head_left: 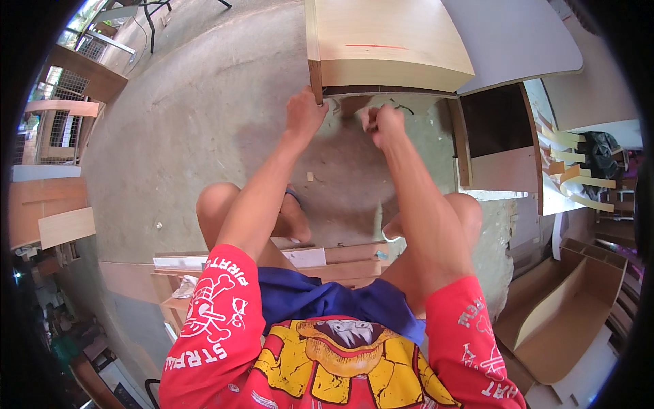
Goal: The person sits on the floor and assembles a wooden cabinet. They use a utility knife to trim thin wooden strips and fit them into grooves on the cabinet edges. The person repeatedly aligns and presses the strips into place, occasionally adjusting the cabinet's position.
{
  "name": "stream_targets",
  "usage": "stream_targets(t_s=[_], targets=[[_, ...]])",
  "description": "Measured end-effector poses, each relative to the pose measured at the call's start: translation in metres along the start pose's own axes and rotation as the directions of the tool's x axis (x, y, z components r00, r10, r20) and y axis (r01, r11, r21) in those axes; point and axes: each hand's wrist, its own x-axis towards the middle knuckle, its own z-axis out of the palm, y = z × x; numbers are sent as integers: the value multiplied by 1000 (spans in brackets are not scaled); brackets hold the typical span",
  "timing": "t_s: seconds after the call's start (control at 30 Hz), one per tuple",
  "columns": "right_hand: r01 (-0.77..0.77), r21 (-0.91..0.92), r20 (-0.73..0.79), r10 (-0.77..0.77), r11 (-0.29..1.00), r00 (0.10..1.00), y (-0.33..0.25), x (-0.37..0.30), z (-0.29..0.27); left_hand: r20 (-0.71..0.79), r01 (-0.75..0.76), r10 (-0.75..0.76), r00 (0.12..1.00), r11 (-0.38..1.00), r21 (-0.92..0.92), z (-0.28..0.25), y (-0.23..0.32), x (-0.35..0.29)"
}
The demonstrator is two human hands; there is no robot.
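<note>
A pale wood-veneer cabinet lies at the top centre, a red line marked across its face. Its narrow brown side panel points down toward me. At the near end of that panel my left hand is closed, thumb and fingers pressed around the corner. My right hand is closed just below the cabinet's near edge, over the concrete floor and apart from the wood. What it holds, if anything, is too small to make out. A thin dark curved thing shows beside its knuckles.
Grey-white board adjoins the cabinet on the right. Below stand a dark-backed frame and curved wood strips. A curved-front wooden shelf unit lies lower right. Boards lie beneath me; more panels stand left.
</note>
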Motion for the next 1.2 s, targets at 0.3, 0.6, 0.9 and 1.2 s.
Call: stream_targets(t_s=[0.3,0.6,0.9,1.2], targets=[[680,-720,384,-736,139,557,-36,-119,12,104,188,-195,975,980,71,-27,0,-26],[565,-719,557,-822,-405,118,-120,23,69,99,82,-108,989,970,231,-4,15,-4],[651,-754,478,-751,-85,456,-76,-115,25,80,-98,79,994,955,280,-3,-19,-5],[385,-882,370,108,-270,923,-76,-190,-69,497,27,-253,830,908,417,-47,0,9]])
